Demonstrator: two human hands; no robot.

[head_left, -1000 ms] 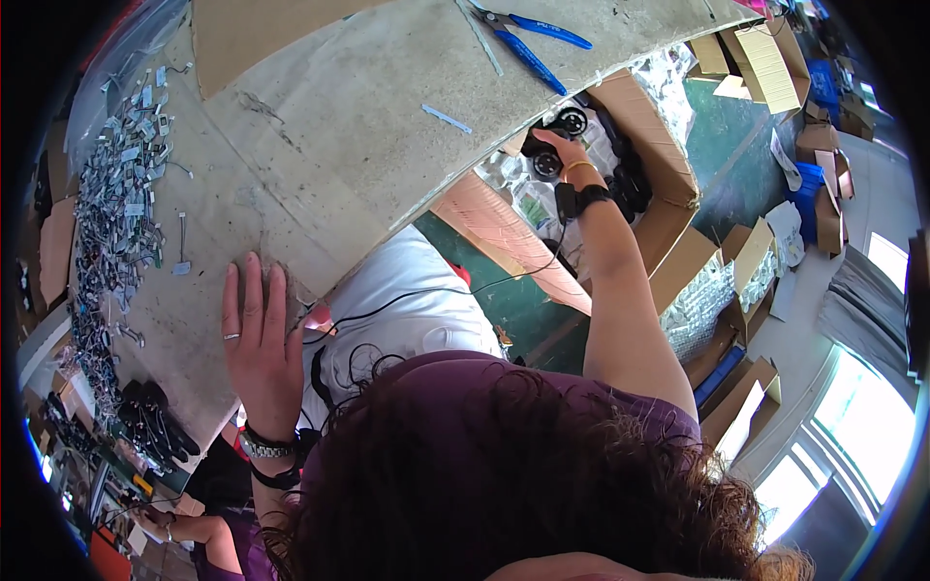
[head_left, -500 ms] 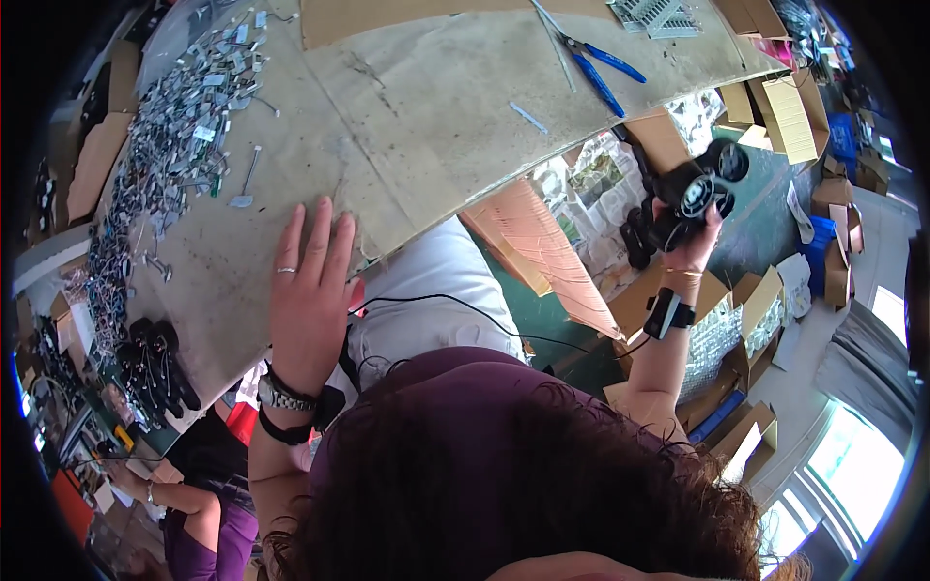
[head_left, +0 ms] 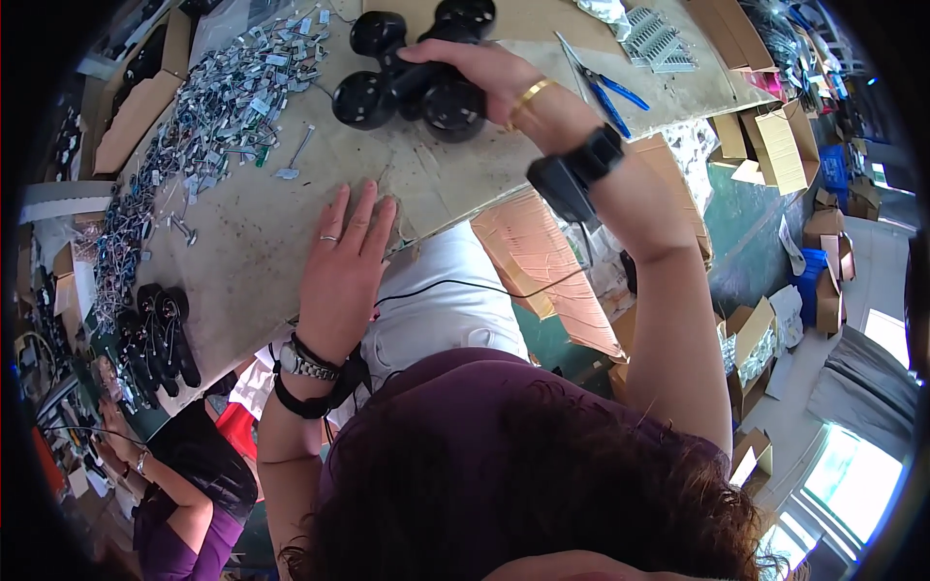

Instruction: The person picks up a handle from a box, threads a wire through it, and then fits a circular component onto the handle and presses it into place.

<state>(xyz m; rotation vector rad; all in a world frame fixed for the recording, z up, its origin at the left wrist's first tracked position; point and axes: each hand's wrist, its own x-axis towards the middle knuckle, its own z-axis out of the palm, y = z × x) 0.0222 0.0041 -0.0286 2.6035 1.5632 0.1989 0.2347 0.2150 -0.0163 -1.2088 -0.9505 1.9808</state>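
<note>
In my right hand (head_left: pixel 484 76) is a cluster of glossy black plastic parts with bulbous round ends (head_left: pixel 453 108), held over the far middle of the table. The thumb presses across their middle, and the other fingers are mostly hidden beneath. My left hand (head_left: pixel 344 276) lies flat near the table's front edge, fingers stretched out, with nothing in it. Left of the held parts spreads a large heap of small connectors and wired pieces (head_left: pixel 242 107). Several similar black parts with round ends (head_left: pixel 160 334) lie at the table's left front corner.
Blue-handled pliers (head_left: pixel 618 92) rest at the right of the worktable (head_left: pixel 252 281), near metal-looking strips (head_left: pixel 659 41). Open cardboard boxes (head_left: pixel 780 145) stand on the floor at right. A cardboard flap (head_left: pixel 547 271) rises beside my lap. Another person's arm (head_left: pixel 179 484) shows at lower left.
My right hand has carried the black parts from beside the table, over the boxes at right, up and left above the tabletop. My left hand stays flat on the table.
</note>
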